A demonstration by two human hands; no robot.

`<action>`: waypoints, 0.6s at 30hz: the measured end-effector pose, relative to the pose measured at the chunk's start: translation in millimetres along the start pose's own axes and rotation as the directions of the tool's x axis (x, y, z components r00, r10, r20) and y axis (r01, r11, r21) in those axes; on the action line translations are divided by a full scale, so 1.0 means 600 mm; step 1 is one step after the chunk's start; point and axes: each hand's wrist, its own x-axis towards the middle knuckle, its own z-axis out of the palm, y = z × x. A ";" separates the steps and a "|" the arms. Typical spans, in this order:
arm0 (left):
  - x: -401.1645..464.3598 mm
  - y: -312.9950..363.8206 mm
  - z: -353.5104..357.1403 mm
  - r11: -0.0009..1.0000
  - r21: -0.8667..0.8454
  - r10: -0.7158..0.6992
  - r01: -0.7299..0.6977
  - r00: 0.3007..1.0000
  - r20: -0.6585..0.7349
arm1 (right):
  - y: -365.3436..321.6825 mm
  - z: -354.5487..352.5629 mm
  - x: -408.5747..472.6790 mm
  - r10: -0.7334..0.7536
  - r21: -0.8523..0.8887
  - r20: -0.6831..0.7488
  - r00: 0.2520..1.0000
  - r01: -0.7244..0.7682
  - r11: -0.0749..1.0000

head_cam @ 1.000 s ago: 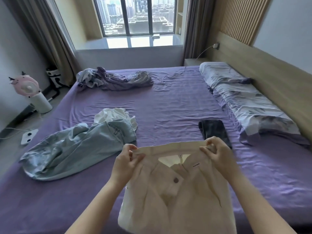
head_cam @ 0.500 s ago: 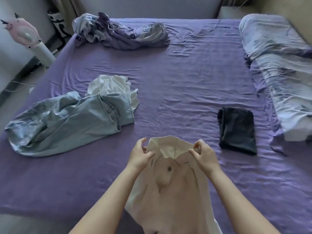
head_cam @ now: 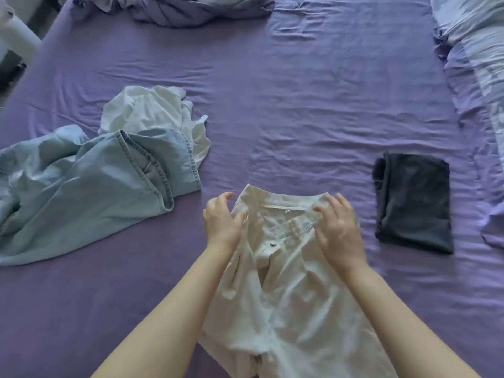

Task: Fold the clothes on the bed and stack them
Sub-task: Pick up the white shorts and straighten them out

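Note:
Cream trousers [head_cam: 286, 296] lie waistband-up on the purple bed [head_cam: 300, 105] in front of me, fly open. My left hand [head_cam: 222, 222] rests on the left side of the waistband with fingers spread. At the waistband's right side, my right hand [head_cam: 338, 227] presses flat on the cloth. A folded dark garment [head_cam: 414, 205] lies to the right. Crumpled light blue jeans [head_cam: 90, 186] lie on the left, with a white garment [head_cam: 152, 115] partly under them.
A bunched purple-grey cover [head_cam: 196, 9] lies at the bed's far side. A patterned pillow [head_cam: 480, 64] runs along the right edge. A white object [head_cam: 16, 39] stands on the floor at far left.
The trousers went from held up by the waistband to lying on the bed. Both hands let go of the waistband and now lie flat on it. My view tilted down.

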 end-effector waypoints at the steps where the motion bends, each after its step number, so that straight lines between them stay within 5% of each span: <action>1: 0.000 -0.011 0.016 0.987 0.112 0.118 -0.114 0.993 -0.029 | 0.000 0.020 -0.008 -0.025 0.013 0.040 0.999 0.025 1.000; 3: 0.000 -0.030 0.046 0.905 0.218 0.364 -0.366 0.930 0.048 | -0.002 0.059 -0.026 -0.061 0.076 0.114 0.992 0.053 0.996; 6: 0.017 -0.067 0.090 0.756 0.159 0.580 -0.635 0.762 0.286 | -0.002 0.112 -0.035 -0.072 0.116 0.184 0.980 0.051 0.992; 11: 0.058 -0.077 0.136 0.504 0.240 0.526 -0.830 0.515 0.676 | 0.000 0.180 0.004 0.088 0.017 0.520 0.850 -0.113 0.993; 13: 0.068 -0.085 0.149 0.397 0.340 0.507 -0.853 0.512 0.693 | 0.000 0.195 0.014 0.117 -0.117 0.590 0.799 -0.059 0.991; 16: 0.077 -0.091 0.153 0.312 0.403 0.610 -0.860 0.507 0.609 | -0.008 0.192 0.012 0.040 -0.203 0.403 0.914 0.047 0.978; 18: 0.089 -0.093 0.151 0.385 0.397 0.604 -0.833 0.553 0.574 | 0.002 0.182 0.006 0.024 -0.237 0.278 0.960 0.045 0.971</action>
